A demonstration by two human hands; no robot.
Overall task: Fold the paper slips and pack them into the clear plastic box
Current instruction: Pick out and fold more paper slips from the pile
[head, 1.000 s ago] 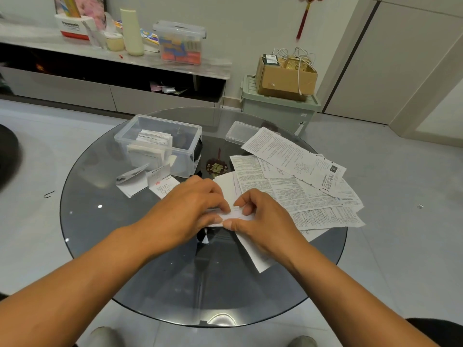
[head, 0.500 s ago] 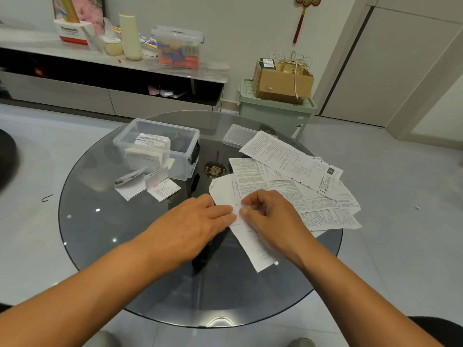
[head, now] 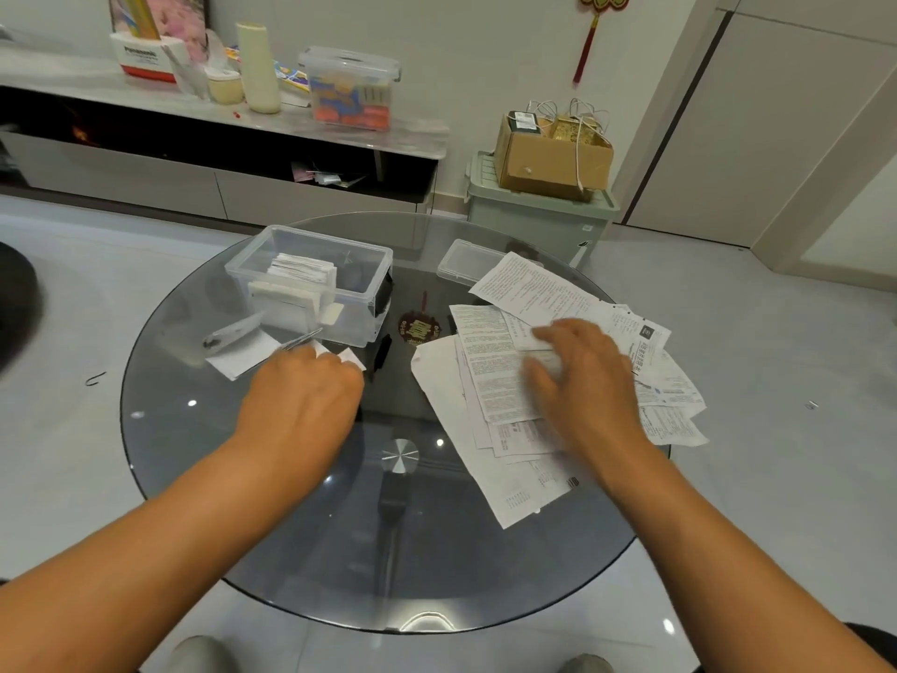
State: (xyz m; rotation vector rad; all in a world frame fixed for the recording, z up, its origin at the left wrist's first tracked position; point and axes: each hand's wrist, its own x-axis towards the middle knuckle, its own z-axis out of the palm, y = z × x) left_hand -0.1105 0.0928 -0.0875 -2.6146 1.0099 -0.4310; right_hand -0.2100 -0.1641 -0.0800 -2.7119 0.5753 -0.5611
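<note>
Bare glass table (head: 272, 478) surface lies open at near centre and left. The paper pile (head: 509, 381) covers the right side. The clear plastic box (head: 359, 303), open-topped, blocks the far left; lid (head: 461, 259) behind.

One head-worn view — looking forward and down, close over the round glass table (head: 204, 478).

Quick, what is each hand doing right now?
Left hand: fingers curled; whether it grips the small white slip cannot be told.
Right hand: open, blurred, on the loose paper slips.
</note>
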